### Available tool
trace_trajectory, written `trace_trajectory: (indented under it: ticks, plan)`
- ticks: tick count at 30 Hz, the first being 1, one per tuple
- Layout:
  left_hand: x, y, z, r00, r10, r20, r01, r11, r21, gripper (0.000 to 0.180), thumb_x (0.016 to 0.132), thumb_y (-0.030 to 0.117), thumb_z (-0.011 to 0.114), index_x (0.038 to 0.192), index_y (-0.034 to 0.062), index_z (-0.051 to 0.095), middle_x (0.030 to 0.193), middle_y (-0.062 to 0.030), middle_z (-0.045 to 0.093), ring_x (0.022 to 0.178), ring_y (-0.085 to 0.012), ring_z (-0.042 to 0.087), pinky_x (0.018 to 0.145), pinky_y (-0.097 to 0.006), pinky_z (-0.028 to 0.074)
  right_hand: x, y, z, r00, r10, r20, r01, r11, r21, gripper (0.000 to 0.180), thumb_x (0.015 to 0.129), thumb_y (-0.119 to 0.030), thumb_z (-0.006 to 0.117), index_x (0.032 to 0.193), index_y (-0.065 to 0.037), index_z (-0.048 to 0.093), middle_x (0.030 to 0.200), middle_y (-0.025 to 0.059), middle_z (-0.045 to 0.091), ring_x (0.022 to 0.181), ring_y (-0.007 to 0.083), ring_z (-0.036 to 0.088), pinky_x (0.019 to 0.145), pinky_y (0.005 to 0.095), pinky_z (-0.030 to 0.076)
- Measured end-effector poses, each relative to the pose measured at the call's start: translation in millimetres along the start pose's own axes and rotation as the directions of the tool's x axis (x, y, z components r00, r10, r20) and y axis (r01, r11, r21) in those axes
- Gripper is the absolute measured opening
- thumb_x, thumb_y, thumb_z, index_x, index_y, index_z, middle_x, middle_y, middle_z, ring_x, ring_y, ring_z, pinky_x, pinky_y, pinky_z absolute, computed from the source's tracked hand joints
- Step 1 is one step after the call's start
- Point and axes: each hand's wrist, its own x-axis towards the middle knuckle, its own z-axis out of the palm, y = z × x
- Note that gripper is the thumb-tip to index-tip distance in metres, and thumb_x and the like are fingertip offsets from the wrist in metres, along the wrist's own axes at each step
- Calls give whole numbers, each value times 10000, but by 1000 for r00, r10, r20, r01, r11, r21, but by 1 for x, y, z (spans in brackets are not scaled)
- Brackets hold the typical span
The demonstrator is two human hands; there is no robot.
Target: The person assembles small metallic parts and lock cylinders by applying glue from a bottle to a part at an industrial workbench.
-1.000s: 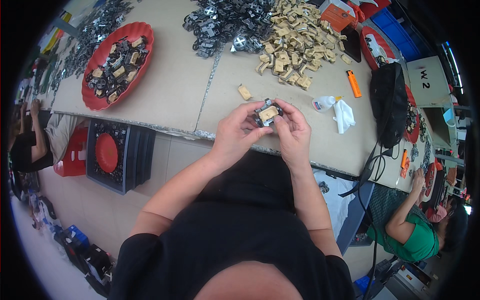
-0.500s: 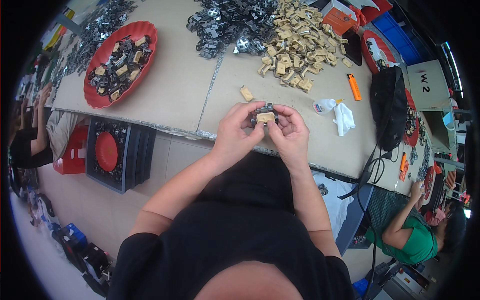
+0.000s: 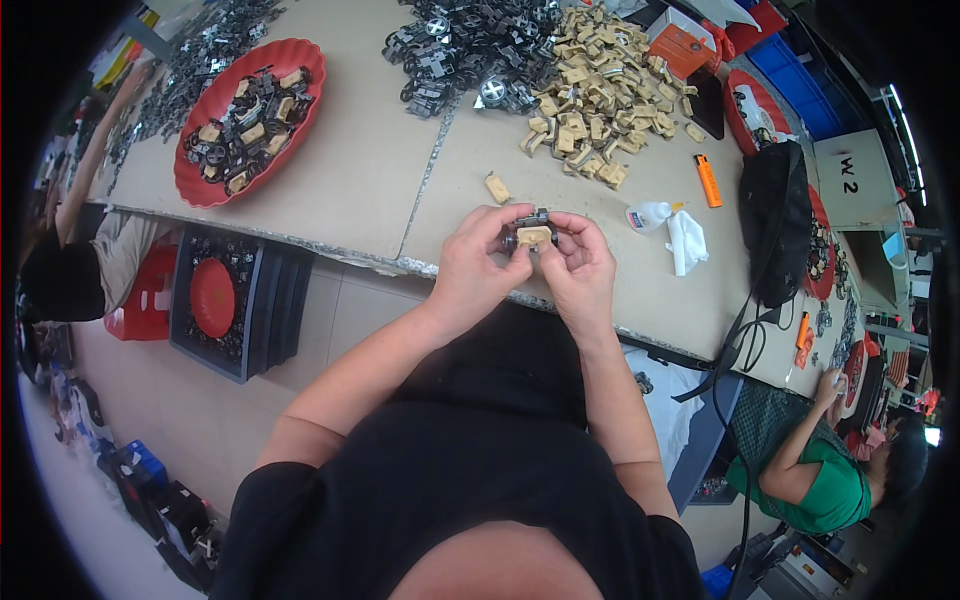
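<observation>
Close to the table's front edge, my left hand (image 3: 474, 262) and my right hand (image 3: 582, 268) are closed on one small toy car chassis (image 3: 535, 236). It has black wheels, dark parts at the far side and a tan plastic piece facing me. My fingers grip its two ends, with both thumbs at the near side. Just beyond my left hand lies a loose tan piece (image 3: 497, 188). To the right of my right hand are a small white glue bottle (image 3: 648, 216) and a crumpled white tissue (image 3: 687, 243).
Farther off are a heap of tan pieces (image 3: 585, 95) and a pile of black chassis (image 3: 465, 50). A red scalloped tray (image 3: 314, 95) of mixed parts stands left. An orange lighter (image 3: 708, 182) and a black bag (image 3: 775, 220) lie right. Co-workers sit at both sides.
My hands keep their hold on the toy car chassis, and my thumbs have shifted slightly. The view has moved a little. At far left, a co-worker's arm now reaches forward over the table.
</observation>
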Motion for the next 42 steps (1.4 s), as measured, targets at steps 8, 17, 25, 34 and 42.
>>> trace_trajectory:
  ticks: [8,17,25,34,42]
  plan:
    - [-1,-1,-2,998,55,14,-56,993,100,360,715,-95,544,1066,-26,512,981,-84,480,887,-135,551,772,-240,487,0,1,0,1000,-7,-12,7,1000,25,229,783,49,530,997,47,447,944,98,538,865,128,553,738,228,452]
    - [0,0,-1,1000,10,19,-11,997,82,375,724,-94,539,1092,-34,500,989,-83,471,896,-144,553,779,-240,483,2,3,-1,1000,30,8,-31,1000,6,265,780,54,526,1030,56,438,970,102,532,885,134,547,754,234,450]
    - [2,2,-1,997,-72,5,72,997,-30,372,746,-84,532,1113,-45,487,972,-72,460,886,-129,551,770,-224,474,3,2,-3,999,10,41,-8,1000,-29,298,780,58,519,1066,67,436,1015,114,521,942,146,529,801,244,435]
    - [0,0,-2,992,-121,-22,119,990,-71,417,781,-56,525,1179,-22,406,1008,-91,464,869,-110,533,730,-213,479,3,-1,-8,992,-8,129,8,1000,2,348,832,19,450,1168,92,400,1126,142,487,1046,168,483,890,259,369]
    - [23,9,-78,930,163,-329,-120,982,147,331,827,-21,477,1141,-28,371,1094,-127,466,995,-175,495,846,-281,421,4,4,-4,997,-54,-56,57,997,57,295,910,-155,387,1059,82,481,989,165,545,906,219,559,801,318,456]
